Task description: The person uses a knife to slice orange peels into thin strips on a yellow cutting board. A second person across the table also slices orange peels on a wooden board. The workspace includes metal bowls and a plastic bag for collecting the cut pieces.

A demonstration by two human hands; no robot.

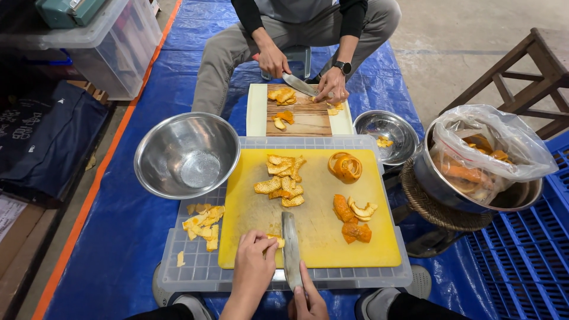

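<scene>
My left hand (253, 265) pins a small piece of orange peel (276, 239) to the near edge of the yellow cutting board (314, 207). Just to its right, my right hand (308, 299) grips the handle of a broad knife (290, 249), whose blade lies on the board beside that peel. Further out on the board lie a pile of peel pieces (283, 181), a curled peel (345, 166) and several more peels (354, 218). Cut peel bits (203, 222) are heaped left of the board on the clear upturned crate (195, 269).
An empty steel bowl (186, 155) sits far left. Opposite, another person cuts peel with a knife (299, 85) on a wooden board (302, 112). A small steel bowl (388, 136) and a bag-lined pot of peels (483, 163) are right. Blue crate (527, 261), blue tarp.
</scene>
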